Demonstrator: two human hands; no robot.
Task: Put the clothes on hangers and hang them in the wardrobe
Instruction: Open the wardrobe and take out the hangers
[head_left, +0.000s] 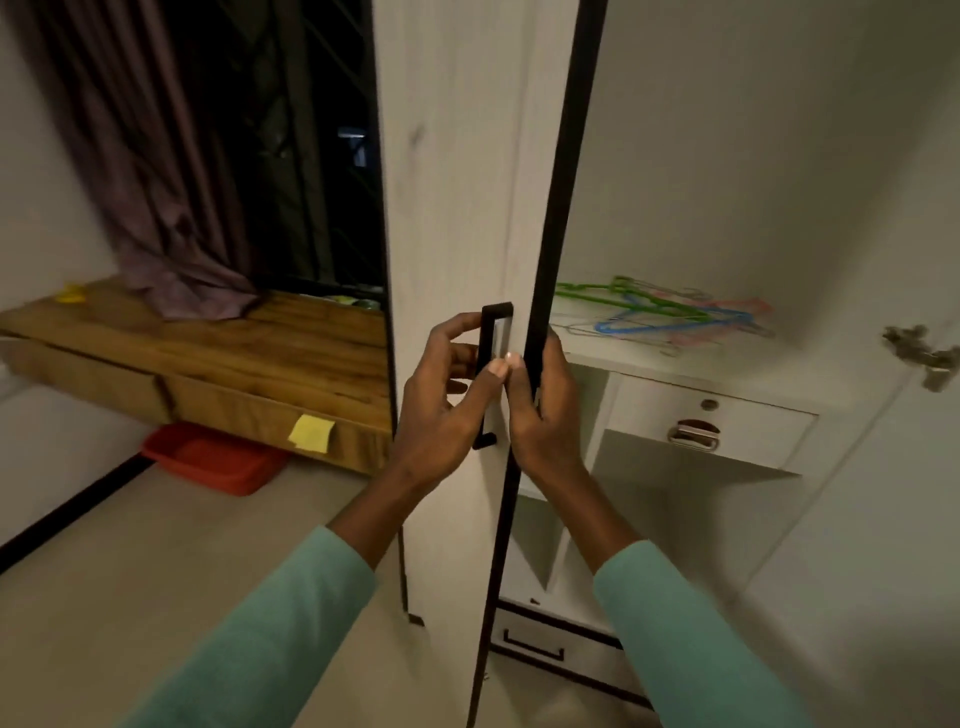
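Observation:
A white wardrobe door (452, 208) with a dark edge stands partly open in front of me. My left hand (441, 395) grips its black bar handle (491, 332), fingers curled behind it and thumb across the front. My right hand (540, 410) holds the door's dark edge, fingers wrapped around it. Inside the wardrobe, several coloured hangers (660, 314), green, blue and pink, lie in a pile on a white shelf (649, 364). No clothes are in view.
Below the shelf is a white drawer with a metal pull (693, 434) and a lower drawer (535, 644). A wooden desk (208, 343) with a yellow sticky note (311, 432) stands at left, a red tray (213, 457) under it. A purple curtain (156, 182) hangs over the window.

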